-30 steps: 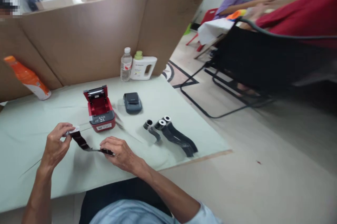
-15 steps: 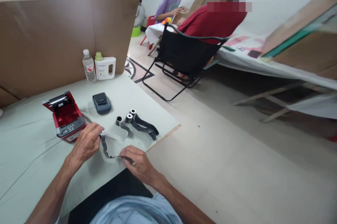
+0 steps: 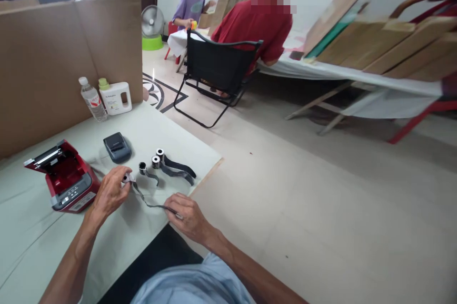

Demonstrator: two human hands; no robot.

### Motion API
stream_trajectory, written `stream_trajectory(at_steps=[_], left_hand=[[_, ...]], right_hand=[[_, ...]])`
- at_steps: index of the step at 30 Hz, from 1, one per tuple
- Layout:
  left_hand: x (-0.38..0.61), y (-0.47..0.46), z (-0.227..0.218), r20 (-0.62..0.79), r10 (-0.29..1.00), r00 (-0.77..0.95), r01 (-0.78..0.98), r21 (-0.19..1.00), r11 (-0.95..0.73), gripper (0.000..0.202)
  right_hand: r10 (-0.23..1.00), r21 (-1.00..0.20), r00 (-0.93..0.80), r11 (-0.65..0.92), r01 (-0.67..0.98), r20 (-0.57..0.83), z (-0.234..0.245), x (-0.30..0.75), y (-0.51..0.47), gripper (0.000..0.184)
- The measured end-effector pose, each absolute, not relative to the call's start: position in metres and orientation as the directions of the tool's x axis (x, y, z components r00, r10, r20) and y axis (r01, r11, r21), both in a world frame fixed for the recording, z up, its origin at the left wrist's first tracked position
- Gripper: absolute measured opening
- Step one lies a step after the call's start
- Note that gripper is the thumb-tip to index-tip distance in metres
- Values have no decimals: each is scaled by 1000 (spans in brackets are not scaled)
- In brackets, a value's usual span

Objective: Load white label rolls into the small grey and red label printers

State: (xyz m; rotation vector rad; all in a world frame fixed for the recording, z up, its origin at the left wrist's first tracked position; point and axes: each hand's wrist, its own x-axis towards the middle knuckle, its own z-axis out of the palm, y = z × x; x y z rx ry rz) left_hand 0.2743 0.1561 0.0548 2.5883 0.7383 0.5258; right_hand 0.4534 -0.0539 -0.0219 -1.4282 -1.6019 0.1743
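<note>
My left hand (image 3: 110,193) is closed round the small core of a dark ribbon roll (image 3: 127,178) just above the table. The roll's black strip (image 3: 148,203) runs to my right hand (image 3: 187,216), which pinches its free end near the table's front edge. A red label printer (image 3: 63,181) with its lid open sits left of my left hand. Beyond my hands lie three more dark rolls (image 3: 157,161) with loose tails, and a small dark grey printer (image 3: 117,146).
The table (image 3: 43,242) has a pale green cover and a cardboard screen (image 3: 46,61) behind it. A water bottle (image 3: 92,100) and a white jug (image 3: 115,97) stand at the back. Two people sit at other tables; a black folding chair (image 3: 214,68) stands on the floor.
The view has swung right, so the table has slid left in the frame. Both hands keep hold of the roll and its strip; the left hand has turned the core inward.
</note>
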Motion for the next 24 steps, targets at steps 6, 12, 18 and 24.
stream_trajectory(at_steps=[6, 12, 18, 24], left_hand=[[280, 158, 53, 239, 577, 781, 430, 465, -774, 31], [291, 157, 53, 192, 569, 800, 430, 478, -766, 31], [295, 158, 46, 198, 565, 801, 422, 482, -768, 34], [295, 157, 44, 171, 595, 786, 456, 489, -743, 34]], right_hand=[[818, -636, 153, 299, 711, 555, -25, 459, -54, 17], [803, -629, 194, 265, 730, 563, -25, 467, -57, 20], [783, -626, 242, 228, 746, 573, -31, 471, -59, 20], [773, -606, 228, 239, 759, 591, -32, 470, -59, 20]])
